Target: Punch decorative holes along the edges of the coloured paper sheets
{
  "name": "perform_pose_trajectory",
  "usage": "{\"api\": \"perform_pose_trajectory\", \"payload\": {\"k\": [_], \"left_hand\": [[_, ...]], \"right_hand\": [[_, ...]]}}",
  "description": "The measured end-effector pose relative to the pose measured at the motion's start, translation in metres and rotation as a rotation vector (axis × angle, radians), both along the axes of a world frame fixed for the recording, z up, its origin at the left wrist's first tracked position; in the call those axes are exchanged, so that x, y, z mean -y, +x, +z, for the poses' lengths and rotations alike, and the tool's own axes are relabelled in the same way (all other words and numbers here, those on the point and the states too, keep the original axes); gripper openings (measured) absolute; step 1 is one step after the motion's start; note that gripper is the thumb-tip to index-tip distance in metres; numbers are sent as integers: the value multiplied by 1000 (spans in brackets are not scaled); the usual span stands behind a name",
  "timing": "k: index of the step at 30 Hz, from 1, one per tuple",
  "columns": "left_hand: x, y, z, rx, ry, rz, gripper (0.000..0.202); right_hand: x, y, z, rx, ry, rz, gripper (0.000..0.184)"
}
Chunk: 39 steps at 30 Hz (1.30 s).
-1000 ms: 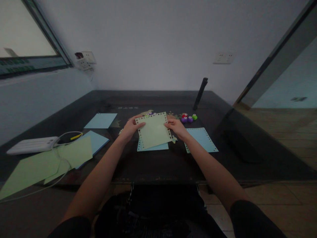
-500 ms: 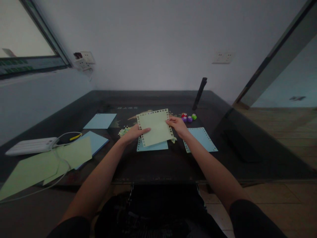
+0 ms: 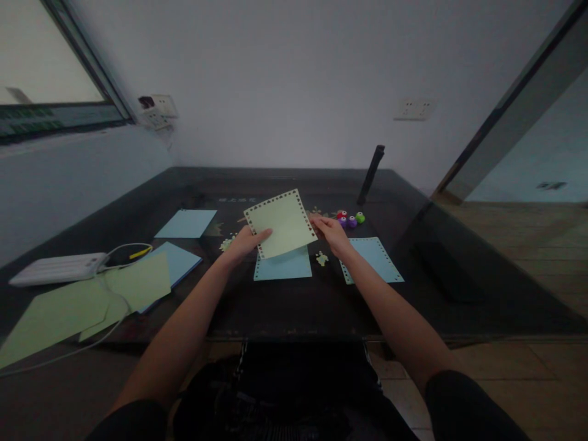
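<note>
A pale green sheet of paper (image 3: 280, 223) is held up above the table, tilted, with small holes punched along its top, left and right edges. My left hand (image 3: 245, 244) grips its lower left side, thumb on top. Close to the sheet's right edge is my right hand (image 3: 331, 236), fingers drawn together; whether they touch the edge or pinch a scrap I cannot tell. Beneath the sheet lies a light blue sheet (image 3: 285, 266), partly covered. Small green paper bits (image 3: 321, 259) lie below my right hand, and more bits (image 3: 226, 244) are beside my left.
Several small colourful punches (image 3: 351, 222) stand beyond my right hand. Another punched blue sheet (image 3: 374, 258) lies under my right forearm. At the left are a blue sheet (image 3: 186, 224), green sheets (image 3: 78, 306), and a white power strip (image 3: 59, 269) with a cable. A black upright object (image 3: 370, 176) stands behind.
The green sheet has turned counterclockwise and risen slightly with my left hand. Its right edge has moved away from my right fingertips, uncovering the paper bits below.
</note>
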<state>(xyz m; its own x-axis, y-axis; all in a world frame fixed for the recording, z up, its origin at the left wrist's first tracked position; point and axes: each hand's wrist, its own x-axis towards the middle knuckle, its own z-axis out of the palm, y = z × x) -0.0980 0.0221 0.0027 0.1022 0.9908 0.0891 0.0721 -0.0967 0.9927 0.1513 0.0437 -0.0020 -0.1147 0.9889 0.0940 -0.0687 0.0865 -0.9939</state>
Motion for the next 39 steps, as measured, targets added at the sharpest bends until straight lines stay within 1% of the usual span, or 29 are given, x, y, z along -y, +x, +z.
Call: {"api": "perform_pose_trajectory", "payload": {"k": [2, 5, 8, 10, 14, 16, 19, 22, 27, 30, 34, 36, 39], "left_hand": [[0, 0, 4, 122, 9, 76, 33], [-2, -2, 8, 277, -31, 169, 35], [-6, -6, 7, 323, -65, 215, 35], [-8, -8, 5, 321, -63, 228, 37], [-9, -7, 2, 324, -39, 236, 41], [-9, -7, 2, 336, -23, 237, 41], [-9, -8, 3, 348, -12, 251, 40], [-9, -8, 4, 355, -5, 264, 41], [-4, -2, 7, 386, -11, 232, 41], [-1, 2, 5, 367, -16, 201, 40], [-1, 4, 0, 267, -19, 194, 46], [-1, 5, -3, 232, -17, 178, 49], [2, 8, -4, 193, -26, 144, 47]], "right_hand": [[0, 1, 0, 16, 8, 9, 38], [0, 3, -2, 68, 47, 12, 44], [-6, 2, -9, 122, 98, -12, 45], [-13, -1, -13, 162, 102, -19, 42], [-27, -14, -17, 304, 114, -21, 29], [-34, -20, -15, 420, 161, -37, 21], [-43, -29, -12, 605, 234, -106, 13], [-49, -36, -12, 776, 296, -174, 12], [-48, -46, -19, 1040, 333, -192, 20], [-44, -51, -22, 1132, 367, -189, 22], [-40, -55, -21, 1211, 389, -171, 23], [-39, -56, -20, 1218, 381, -160, 25], [-38, -54, -16, 1172, 401, -158, 26]]}}
